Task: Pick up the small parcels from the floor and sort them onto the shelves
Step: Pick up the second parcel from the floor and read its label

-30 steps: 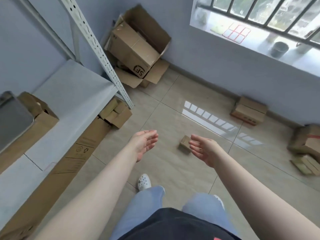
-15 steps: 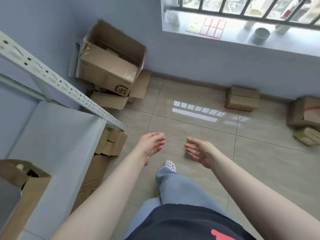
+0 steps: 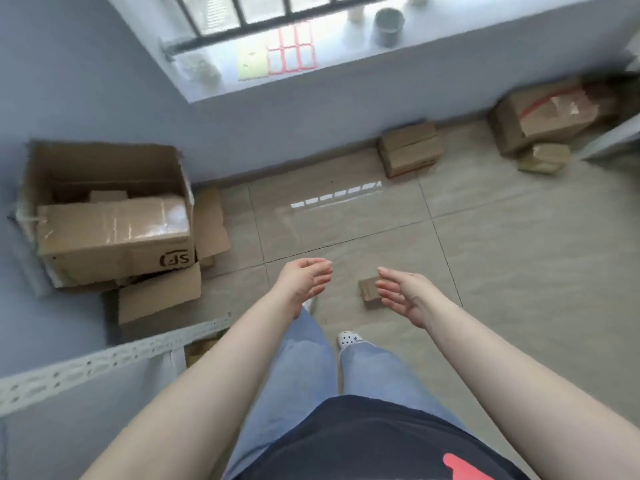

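Note:
A tiny brown parcel (image 3: 369, 289) lies on the tiled floor just ahead of my feet, partly hidden behind the fingers of my right hand (image 3: 405, 294). My right hand is open and empty, held above the floor. My left hand (image 3: 304, 282) hovers open and empty to the left of the parcel. A medium parcel (image 3: 410, 148) rests against the wall under the window. A small parcel (image 3: 543, 158) lies at the right beside a larger taped box (image 3: 543, 116). The shelf's perforated metal rail (image 3: 114, 358) crosses the lower left.
A big open SF carton (image 3: 110, 220) with flattened cardboard around it fills the left corner. The window sill (image 3: 311, 60) holds a pot and sticker sheets. Open tile lies between the parcels. A pale edge (image 3: 613, 140) juts in at the far right.
My view has swung right, away from the shelf, toward the window wall. The tiny parcel, hidden half a second ago, shows again by my right hand. Both hands stay open and empty.

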Demonstrator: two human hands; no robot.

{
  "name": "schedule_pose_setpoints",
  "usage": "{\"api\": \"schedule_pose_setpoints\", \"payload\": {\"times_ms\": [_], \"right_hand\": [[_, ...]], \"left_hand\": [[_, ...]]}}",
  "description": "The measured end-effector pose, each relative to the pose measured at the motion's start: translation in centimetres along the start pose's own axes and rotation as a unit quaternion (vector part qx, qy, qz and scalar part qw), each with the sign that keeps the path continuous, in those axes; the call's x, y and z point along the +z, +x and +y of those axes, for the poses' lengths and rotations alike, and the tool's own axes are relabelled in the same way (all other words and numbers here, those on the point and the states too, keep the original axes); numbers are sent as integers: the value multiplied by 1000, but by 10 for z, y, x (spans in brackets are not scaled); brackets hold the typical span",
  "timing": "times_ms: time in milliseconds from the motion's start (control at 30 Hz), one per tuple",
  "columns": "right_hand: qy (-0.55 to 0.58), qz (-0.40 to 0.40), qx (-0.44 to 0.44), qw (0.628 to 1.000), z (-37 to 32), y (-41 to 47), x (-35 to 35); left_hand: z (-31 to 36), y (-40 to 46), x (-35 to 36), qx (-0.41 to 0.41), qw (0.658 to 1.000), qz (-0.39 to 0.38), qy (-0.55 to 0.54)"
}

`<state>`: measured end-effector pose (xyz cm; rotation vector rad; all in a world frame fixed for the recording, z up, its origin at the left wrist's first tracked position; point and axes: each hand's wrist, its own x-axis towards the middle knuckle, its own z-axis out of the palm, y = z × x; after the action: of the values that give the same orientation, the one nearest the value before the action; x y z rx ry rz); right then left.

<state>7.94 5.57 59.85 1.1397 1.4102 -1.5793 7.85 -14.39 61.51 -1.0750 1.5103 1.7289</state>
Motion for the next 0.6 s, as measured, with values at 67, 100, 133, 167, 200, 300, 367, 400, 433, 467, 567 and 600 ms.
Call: {"api": "schedule_pose_setpoints", "payload": {"times_ms": [67,100,133,167,200,300,367,400,433,467,567,600], "right_hand": [[42,32,2,999,0,2,-6],[63,52,2,997,2,2,-9],[82,72,2,994,5,4,-11],[98,93,5,991,10,5,-12],[116,113,9,987,15,7,-14],[167,146,31,975,32,17,-15],[192,161,41,967,41,30,-15],[204,169,44,963,46,39,-16],[218,177,46,959,50,49,-16],[232,184,47,954,53,61,-18],[262,197,57,943,68,100,-20],[269,199,62,940,74,114,-20]], "left_hand": [[14,22,11,-8,997,-41,60],[18,33,17,-12,994,-60,89],[22,42,22,-14,990,-79,117],[26,51,26,-15,985,-96,144],[28,61,30,-16,979,-110,171],[29,86,40,-9,960,-127,250],[24,103,48,-9,951,-127,282],[21,113,53,-11,947,-126,295],[18,122,57,-12,943,-125,308],[14,133,63,-10,938,-125,322],[-3,171,80,4,922,-121,367],[-11,186,85,9,917,-119,382]]}}
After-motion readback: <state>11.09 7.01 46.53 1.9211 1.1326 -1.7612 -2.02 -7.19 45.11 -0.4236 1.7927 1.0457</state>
